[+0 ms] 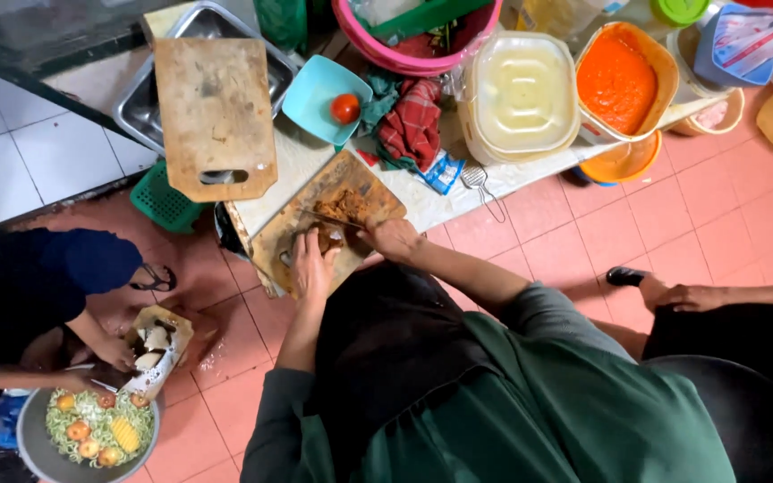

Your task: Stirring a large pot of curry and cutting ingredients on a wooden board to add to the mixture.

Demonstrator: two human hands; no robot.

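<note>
Green sleeves fill the bottom of the shot, arms reaching toward a wooden cutting board (355, 183) on the low counter. Left hand (312, 266) is curled down over a brown lump of food (328, 238), pinning it to the board. Right hand (393, 238) is closed around a knife (322, 217), blade lying across the chopped brown pile (346, 205). Just beyond the board sits a blue bowl (315, 94) with a tomato (344, 108). Off to the left, another person's hands (116, 353) work over a bowl of vegetables (96, 429).
</note>
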